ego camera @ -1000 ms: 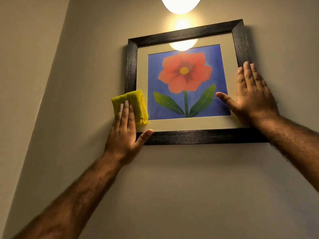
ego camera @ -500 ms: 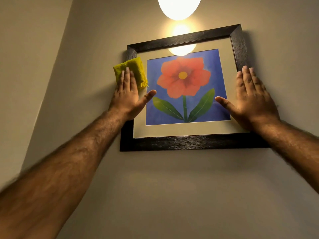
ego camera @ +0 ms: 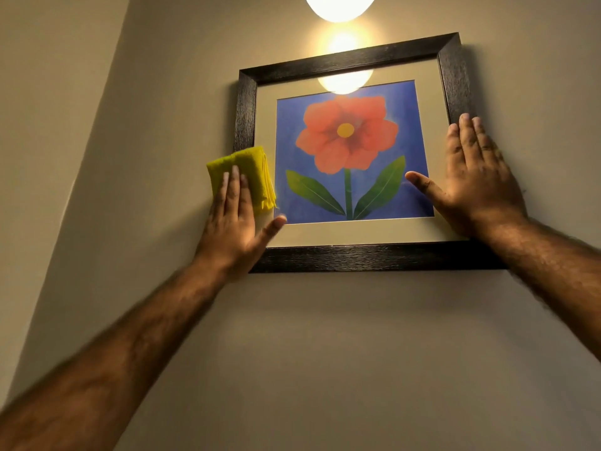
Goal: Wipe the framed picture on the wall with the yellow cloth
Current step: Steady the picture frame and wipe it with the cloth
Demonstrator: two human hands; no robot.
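The framed picture (ego camera: 351,63) hangs on the beige wall: a dark wooden frame, a cream mat and a red flower on blue. A folded yellow cloth (ego camera: 250,167) lies flat against the frame's left side, about halfway down. My left hand (ego camera: 232,222) presses the cloth to the frame with straight fingers, thumb spread toward the picture. My right hand (ego camera: 474,180) rests flat and open on the frame's right side, thumb on the glass. The frame's lower left corner is hidden behind my left hand.
A glowing round lamp (ego camera: 340,4) hangs above the frame and is mirrored in the glass. The wall corner (ego camera: 97,131) runs down at the left. Bare wall lies below the frame.
My left hand slid the cloth up the frame's left side to its top corner, then back down to about mid-height. My right hand stayed on the right side.
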